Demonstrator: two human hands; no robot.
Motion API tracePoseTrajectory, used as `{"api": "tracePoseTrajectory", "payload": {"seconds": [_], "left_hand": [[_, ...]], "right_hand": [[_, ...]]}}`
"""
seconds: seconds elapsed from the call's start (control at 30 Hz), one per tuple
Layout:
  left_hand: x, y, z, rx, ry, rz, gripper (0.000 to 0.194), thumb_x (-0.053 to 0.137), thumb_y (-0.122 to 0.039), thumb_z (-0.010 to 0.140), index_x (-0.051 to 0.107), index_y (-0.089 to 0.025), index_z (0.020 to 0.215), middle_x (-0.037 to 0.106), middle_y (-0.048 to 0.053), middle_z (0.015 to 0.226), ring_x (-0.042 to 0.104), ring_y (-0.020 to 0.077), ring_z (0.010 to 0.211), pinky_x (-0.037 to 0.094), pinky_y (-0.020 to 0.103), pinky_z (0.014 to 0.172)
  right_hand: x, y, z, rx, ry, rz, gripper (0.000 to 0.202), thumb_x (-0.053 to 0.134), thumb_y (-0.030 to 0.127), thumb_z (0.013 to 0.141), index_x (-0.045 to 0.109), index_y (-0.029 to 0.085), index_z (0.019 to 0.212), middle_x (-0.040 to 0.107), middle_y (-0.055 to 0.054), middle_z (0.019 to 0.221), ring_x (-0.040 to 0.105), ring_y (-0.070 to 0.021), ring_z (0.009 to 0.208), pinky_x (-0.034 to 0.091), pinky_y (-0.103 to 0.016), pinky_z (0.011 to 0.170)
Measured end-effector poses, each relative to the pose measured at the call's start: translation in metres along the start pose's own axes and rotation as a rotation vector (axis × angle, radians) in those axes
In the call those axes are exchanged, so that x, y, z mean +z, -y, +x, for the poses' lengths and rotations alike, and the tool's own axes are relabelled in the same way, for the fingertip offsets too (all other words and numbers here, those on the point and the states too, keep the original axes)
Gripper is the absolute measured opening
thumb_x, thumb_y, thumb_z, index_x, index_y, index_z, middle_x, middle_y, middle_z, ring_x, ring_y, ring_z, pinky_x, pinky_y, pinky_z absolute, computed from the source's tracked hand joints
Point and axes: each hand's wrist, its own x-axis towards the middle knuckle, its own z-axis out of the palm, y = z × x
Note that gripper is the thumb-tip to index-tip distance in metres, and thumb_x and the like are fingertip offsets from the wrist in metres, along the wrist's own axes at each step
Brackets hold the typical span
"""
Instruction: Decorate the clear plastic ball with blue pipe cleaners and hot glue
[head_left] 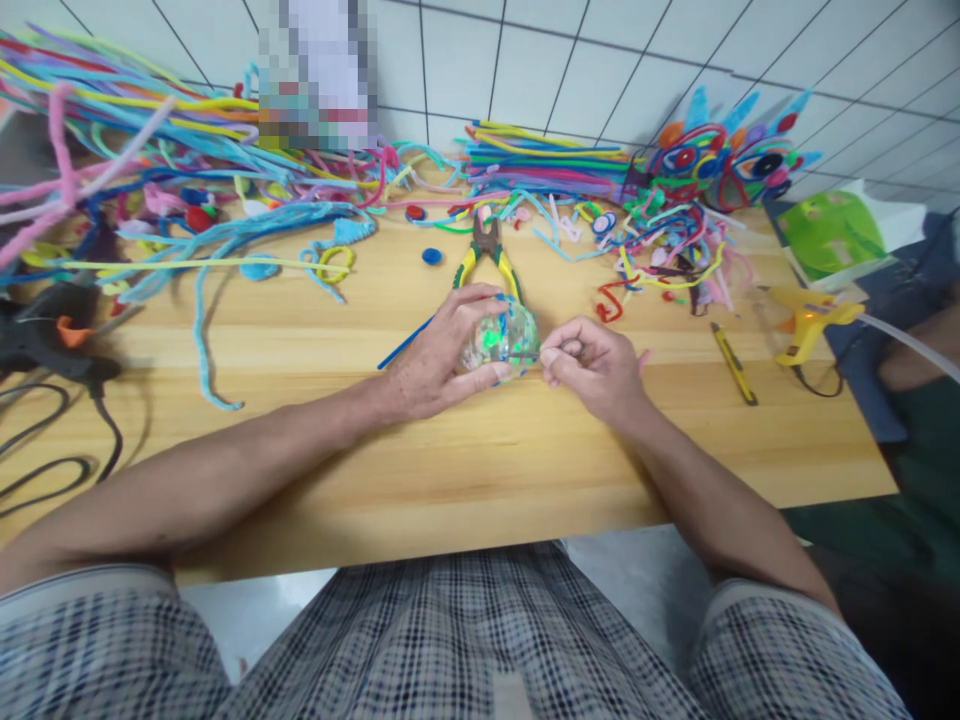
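Observation:
A round, clear ball [517,338] with green and blue patches rests at the middle of the table. My left hand [442,355] is wrapped round its left side, fingers over the top and thumb along the front. From the right, my right hand [592,365] pinches a thin, dark, rod-like tool [525,355] whose tip meets the ball's front. What kind of tool it is cannot be made out. Just behind the ball lie pliers [489,250] with yellow and green handles. A blue pipe cleaner [405,343] pokes out behind my left hand.
Pipe cleaners [547,165] in many colours are heaped along the back. Colourful figures [720,160] stand at the back right. A yellow glue gun [810,325] and a utility knife [733,362] lie at right. Black cables [105,430] curl at left. Another person's arm [922,350] shows at far right.

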Motion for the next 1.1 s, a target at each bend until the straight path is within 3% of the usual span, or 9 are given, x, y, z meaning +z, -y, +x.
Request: {"api": "tracePoseTrajectory", "payload": {"seconds": [1.1], "left_hand": [[0.0,-0.002,0.001,0.025,-0.02,-0.021,0.061,0.07,-0.045,0.111,0.044,-0.035,0.165,0.056,0.015,0.161,0.055,0.0339,0.157,0.052,0.06,0.13]], "right_hand": [[-0.005,0.005,-0.003,-0.057,-0.05,-0.011,0.009,0.08,0.029,0.088,0.073,0.025,0.082,0.073,0.005,0.06,0.061,-0.0115,0.049,0.047,-0.024,0.05]]}}
